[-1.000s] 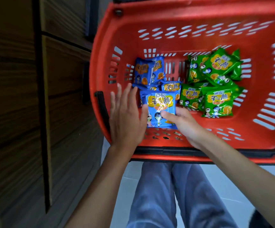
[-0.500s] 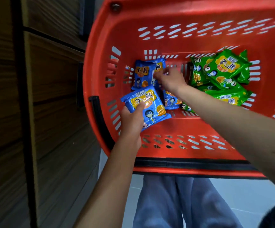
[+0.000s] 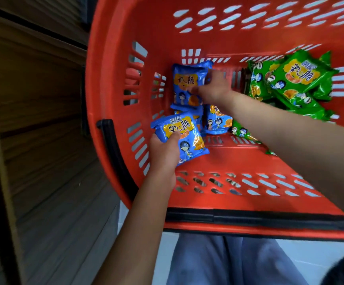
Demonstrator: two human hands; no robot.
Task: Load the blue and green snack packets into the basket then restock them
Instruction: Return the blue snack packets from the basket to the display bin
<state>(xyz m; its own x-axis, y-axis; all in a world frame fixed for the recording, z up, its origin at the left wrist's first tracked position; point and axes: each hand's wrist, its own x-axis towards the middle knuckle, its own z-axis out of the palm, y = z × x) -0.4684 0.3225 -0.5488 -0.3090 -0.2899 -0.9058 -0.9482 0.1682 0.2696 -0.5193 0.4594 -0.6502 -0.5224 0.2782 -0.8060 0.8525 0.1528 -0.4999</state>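
Observation:
A red plastic basket (image 3: 249,161) fills the view. My left hand (image 3: 163,155) grips one blue snack packet (image 3: 184,132) by its lower left corner, just above the basket floor. My right hand (image 3: 214,87) reaches in from the right and pinches a second blue packet (image 3: 184,83) that leans on the far left wall. Another blue packet (image 3: 216,122) lies under my right wrist. Several green packets (image 3: 294,83) are piled at the far right, and one green packet (image 3: 243,131) is partly hidden by my right forearm.
Dark wooden shelving (image 3: 33,130) stands close on the left of the basket. The basket's black handle (image 3: 249,218) lies along its near rim. Grey trousers (image 3: 239,264) and pale floor tiles show below the basket.
My left hand took the blue packet from my right hand and holds it. My right hand moved to the far left of the basket and closed on another blue packet.

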